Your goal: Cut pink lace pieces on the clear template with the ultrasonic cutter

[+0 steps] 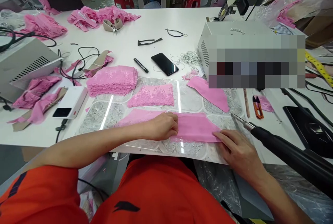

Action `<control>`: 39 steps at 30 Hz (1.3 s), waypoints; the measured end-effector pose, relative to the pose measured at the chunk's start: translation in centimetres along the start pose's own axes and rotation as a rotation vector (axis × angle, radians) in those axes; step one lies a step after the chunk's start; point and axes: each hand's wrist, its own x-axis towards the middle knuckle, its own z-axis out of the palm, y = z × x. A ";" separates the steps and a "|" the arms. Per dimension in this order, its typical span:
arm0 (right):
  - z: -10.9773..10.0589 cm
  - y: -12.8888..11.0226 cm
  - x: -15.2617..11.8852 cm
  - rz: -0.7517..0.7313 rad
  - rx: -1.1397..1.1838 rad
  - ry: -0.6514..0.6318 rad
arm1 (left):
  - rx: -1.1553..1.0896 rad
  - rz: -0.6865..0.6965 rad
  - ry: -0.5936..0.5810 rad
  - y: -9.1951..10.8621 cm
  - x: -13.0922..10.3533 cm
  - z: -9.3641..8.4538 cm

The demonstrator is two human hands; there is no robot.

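Note:
A smooth pink fabric strip [195, 126] lies flat near the table's front edge, with a paler lace part [140, 115] continuing to its left. My left hand [165, 127] is closed on the strip about mid-length, its fingers curled in. At the right end, my right hand [239, 149] pinches the corner, thumb partly hidden. Just behind the strip lies a single pink lace piece [152, 95], and left of it a stack of folded lace pieces [111, 80]. A curved pink fabric piece [209, 94] rests behind the right end. Beneath them is a clear-topped patterned mat [191, 95].
A black-handled tool with a metal tip [275, 139] reaches in from the right, close to my right hand. Orange thread snips [257, 107], a phone [164, 63], a marker [141, 65] and a white power bank [70, 102] lie around. A grey box [234, 31], partly pixelated, stands behind.

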 end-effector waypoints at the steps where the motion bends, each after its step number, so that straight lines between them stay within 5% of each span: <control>1: 0.0 0.0 0.0 0.004 0.005 0.001 | -0.010 0.005 -0.002 0.0 -0.2 -0.1; 8: 0.1 -0.1 -0.4 0.050 0.059 0.014 | -0.064 0.091 -0.024 -0.1 -2.4 -0.6; 17: 0.4 0.1 -0.8 0.050 0.064 0.035 | 0.210 0.176 0.011 -0.2 -2.9 0.8; 39: 0.5 0.2 -1.1 0.051 0.053 0.006 | 0.004 0.066 0.037 -0.3 -2.3 0.8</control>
